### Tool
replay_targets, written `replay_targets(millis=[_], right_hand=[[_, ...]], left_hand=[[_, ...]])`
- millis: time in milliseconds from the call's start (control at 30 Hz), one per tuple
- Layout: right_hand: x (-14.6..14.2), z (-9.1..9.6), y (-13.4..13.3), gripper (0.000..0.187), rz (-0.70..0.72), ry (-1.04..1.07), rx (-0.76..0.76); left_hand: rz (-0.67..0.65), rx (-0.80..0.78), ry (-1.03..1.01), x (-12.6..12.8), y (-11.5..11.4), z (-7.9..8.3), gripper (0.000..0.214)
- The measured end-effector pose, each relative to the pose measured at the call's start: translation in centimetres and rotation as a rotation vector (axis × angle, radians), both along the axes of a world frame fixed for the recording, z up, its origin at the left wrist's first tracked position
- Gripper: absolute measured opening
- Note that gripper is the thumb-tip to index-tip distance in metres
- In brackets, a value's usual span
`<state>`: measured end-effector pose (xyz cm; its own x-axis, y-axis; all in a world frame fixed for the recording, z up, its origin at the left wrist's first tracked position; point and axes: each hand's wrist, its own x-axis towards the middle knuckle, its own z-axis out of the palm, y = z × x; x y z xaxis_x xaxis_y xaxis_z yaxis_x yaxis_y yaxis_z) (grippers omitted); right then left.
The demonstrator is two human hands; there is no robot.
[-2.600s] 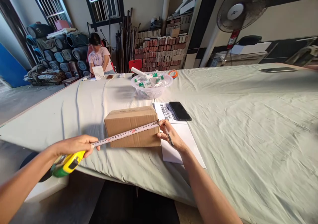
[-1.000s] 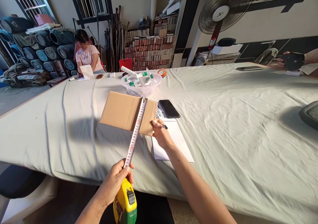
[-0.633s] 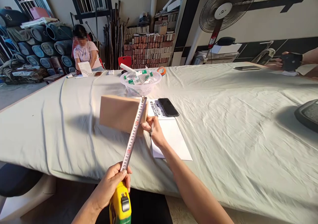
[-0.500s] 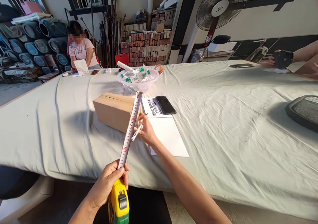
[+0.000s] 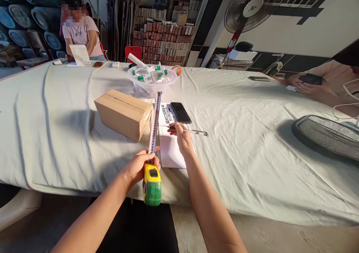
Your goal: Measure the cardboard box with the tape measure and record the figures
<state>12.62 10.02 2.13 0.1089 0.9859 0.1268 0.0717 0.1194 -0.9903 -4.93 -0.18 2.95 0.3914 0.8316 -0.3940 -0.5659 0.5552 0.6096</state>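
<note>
My left hand (image 5: 143,165) is closed around the extended blade of a yellow and green tape measure (image 5: 152,185), whose case hangs just below the fingers at the table's edge. The blade runs forward past the right side of a closed cardboard box (image 5: 120,114). Between the fingers of my right hand (image 5: 181,135) is a pen (image 5: 198,132), lying crosswise with one end pointing right. That hand is over an open booklet (image 5: 171,154), with printed characters on its upper page and a blank-looking lower page. A black phone (image 5: 181,112) rests on the upper page.
A plastic basin (image 5: 153,85) with bottles stands behind the box, beside an orange tape roll (image 5: 176,70). One person (image 5: 81,32) sits at the far left; another person's hands (image 5: 308,83) hold a dark object at right. A dark-rimmed object (image 5: 328,137) lies at right.
My right hand has moved from the box's side to the booklet, with the pen now turned crosswise. The tape measure has swung rightward, away from the box, in my left hand.
</note>
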Motion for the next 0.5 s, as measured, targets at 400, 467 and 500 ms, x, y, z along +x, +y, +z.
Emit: replay_targets(millis=[400,467,500], right_hand=[[-0.4,-2.4,-3.2,0.020,0.022,-0.281,0.092],[-0.8,-2.6,-3.3,0.021,0.003,-0.301,0.099],[-0.9,-2.6,-3.3,0.020,0.007,-0.309,0.098]], left_hand=[[-0.183,-0.175,-0.146,0.2,2.5,-0.8,0.001],[-0.185,-0.177,-0.149,0.1,2.3,-0.5,0.003],[-0.183,-0.175,-0.148,0.0,2.3,-0.4,0.004]])
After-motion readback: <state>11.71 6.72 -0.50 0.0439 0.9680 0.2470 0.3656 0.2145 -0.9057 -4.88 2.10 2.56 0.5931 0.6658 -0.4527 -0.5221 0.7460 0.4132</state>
